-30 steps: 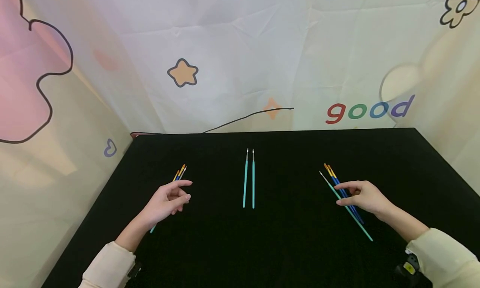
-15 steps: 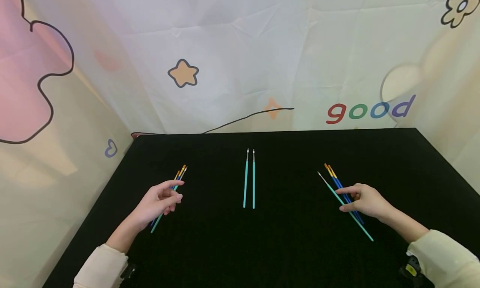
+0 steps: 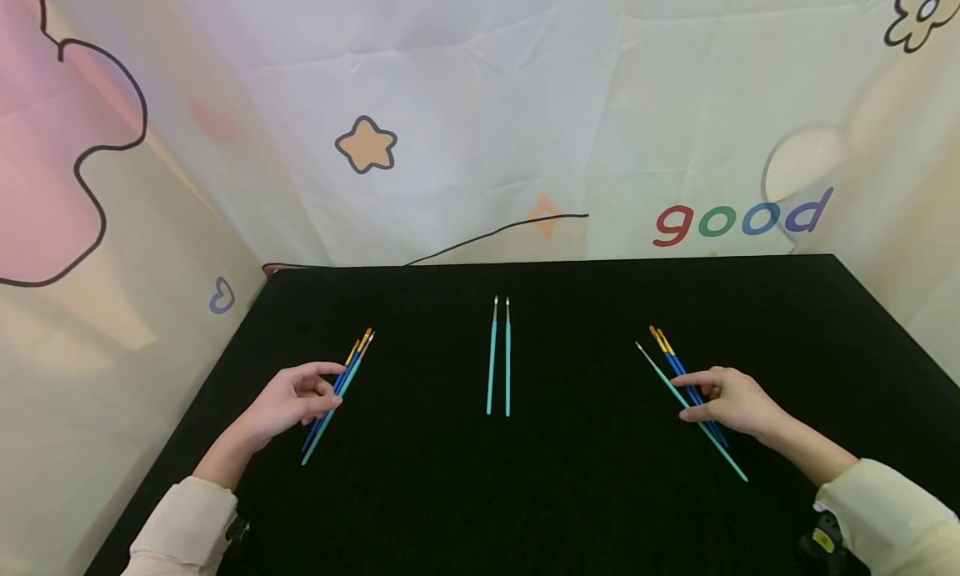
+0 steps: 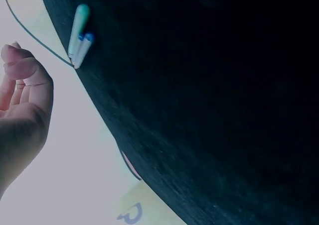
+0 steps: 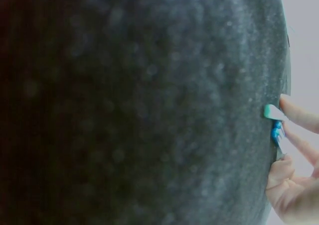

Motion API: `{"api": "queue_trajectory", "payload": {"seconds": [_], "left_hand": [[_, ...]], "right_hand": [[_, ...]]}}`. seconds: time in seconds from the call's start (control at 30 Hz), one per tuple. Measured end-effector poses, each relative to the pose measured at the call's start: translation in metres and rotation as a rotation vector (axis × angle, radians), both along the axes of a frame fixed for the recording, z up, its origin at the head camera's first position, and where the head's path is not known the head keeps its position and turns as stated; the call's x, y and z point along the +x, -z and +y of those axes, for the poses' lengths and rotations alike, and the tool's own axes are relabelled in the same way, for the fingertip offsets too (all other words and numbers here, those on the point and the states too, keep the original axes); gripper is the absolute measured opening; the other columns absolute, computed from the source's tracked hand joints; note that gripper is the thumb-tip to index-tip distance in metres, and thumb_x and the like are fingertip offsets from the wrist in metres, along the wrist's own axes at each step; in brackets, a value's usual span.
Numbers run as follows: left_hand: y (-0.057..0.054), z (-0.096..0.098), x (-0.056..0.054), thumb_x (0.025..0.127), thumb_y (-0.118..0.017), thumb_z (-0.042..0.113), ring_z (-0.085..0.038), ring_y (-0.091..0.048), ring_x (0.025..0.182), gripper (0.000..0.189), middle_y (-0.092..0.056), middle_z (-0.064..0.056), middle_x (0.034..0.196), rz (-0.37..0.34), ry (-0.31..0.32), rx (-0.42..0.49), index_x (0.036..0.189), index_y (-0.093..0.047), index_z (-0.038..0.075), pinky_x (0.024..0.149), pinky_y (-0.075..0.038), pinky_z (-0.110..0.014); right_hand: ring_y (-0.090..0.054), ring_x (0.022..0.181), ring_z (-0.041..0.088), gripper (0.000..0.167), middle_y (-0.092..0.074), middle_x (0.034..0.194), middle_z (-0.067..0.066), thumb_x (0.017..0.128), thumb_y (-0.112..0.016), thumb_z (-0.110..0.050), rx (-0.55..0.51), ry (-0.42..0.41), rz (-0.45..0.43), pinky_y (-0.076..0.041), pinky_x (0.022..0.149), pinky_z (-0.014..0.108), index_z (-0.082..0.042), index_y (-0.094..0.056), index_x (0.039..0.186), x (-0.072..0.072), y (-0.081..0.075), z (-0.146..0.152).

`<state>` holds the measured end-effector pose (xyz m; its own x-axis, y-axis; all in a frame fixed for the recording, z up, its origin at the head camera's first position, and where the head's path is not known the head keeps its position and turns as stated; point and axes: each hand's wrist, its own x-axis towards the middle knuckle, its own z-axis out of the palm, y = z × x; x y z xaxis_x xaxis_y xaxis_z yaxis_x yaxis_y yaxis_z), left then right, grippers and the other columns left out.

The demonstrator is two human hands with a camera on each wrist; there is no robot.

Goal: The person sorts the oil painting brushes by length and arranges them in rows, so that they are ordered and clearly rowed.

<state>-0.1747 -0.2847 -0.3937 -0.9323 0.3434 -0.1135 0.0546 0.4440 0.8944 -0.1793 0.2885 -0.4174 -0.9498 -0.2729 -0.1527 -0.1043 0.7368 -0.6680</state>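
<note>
On the left of the black table in the head view, a turquoise paintbrush [image 3: 321, 431] lies alongside blue paintbrushes [image 3: 365, 341] with yellow ferrules. My left hand [image 3: 288, 401] hovers over this bundle, thumb and index finger apart; the left wrist view has the hand [image 4: 25, 85] clear of the brush ends [image 4: 79, 26]. At the right, another turquoise paintbrush [image 3: 663, 377] crosses beside two blue paintbrushes [image 3: 675, 364]. Over them is my right hand [image 3: 731, 401], thumb and index parted, fingertips at the turquoise handle. Whether they touch it is hard to tell. My palm side is hidden.
Two more turquoise paintbrushes, one [image 3: 492, 363] left of the other [image 3: 507, 363], lie nearly parallel at the middle of the black table [image 3: 480, 493]. Behind the far edge hangs a pale printed cloth [image 3: 465, 101].
My left hand has moved left, uncovering more of the left brushes. The right hand's thumb has shifted slightly toward me, and the right turquoise paintbrush's tip has edged slightly left.
</note>
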Motion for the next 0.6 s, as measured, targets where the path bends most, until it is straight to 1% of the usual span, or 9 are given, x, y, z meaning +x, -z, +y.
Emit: {"api": "queue_trajectory", "payload": {"seconds": [0.1,0.27,0.43,0.6], "left_hand": [[0.002,-0.002,-0.002,0.086,-0.062,0.012,-0.018,-0.047,0.059,0.046,-0.055,-0.013,0.079,-0.013,-0.002,-0.037,0.125,-0.045,-0.006,0.053,-0.043,-0.025],[0.005,-0.006,-0.009,0.085,-0.064,0.012,-0.014,-0.045,0.060,0.045,-0.053,-0.010,0.076,-0.037,-0.006,-0.086,0.123,-0.048,-0.005,0.053,-0.041,-0.024],[0.008,-0.010,-0.013,0.085,-0.064,0.011,-0.014,-0.044,0.058,0.042,-0.052,-0.009,0.073,-0.042,-0.011,-0.090,0.121,-0.050,-0.005,0.052,-0.040,-0.024],[0.014,-0.013,-0.017,0.085,-0.063,0.011,-0.014,-0.045,0.058,0.042,-0.052,-0.008,0.072,-0.050,0.005,-0.092,0.121,-0.050,-0.005,0.052,-0.040,-0.024]], "right_hand": [[-0.039,0.073,0.020,0.051,-0.040,0.080,0.006,0.073,-0.074,-0.021,-0.002,0.002,-0.002,-0.034,0.058,0.030,0.000,-0.059,0.117,0.000,0.000,0.000],[-0.039,0.072,0.020,0.052,-0.040,0.081,0.006,0.073,-0.074,-0.021,-0.005,0.007,-0.008,-0.035,0.058,0.030,0.000,-0.059,0.117,0.000,0.000,0.000],[-0.039,0.072,0.020,0.051,-0.040,0.080,0.006,0.073,-0.074,-0.020,-0.007,0.008,-0.009,-0.035,0.058,0.030,0.000,-0.059,0.117,0.000,-0.001,-0.001],[-0.039,0.072,0.020,0.051,-0.040,0.080,0.006,0.072,-0.074,-0.020,-0.007,0.010,-0.010,-0.035,0.058,0.030,0.001,-0.059,0.116,0.000,-0.002,-0.001]]}}
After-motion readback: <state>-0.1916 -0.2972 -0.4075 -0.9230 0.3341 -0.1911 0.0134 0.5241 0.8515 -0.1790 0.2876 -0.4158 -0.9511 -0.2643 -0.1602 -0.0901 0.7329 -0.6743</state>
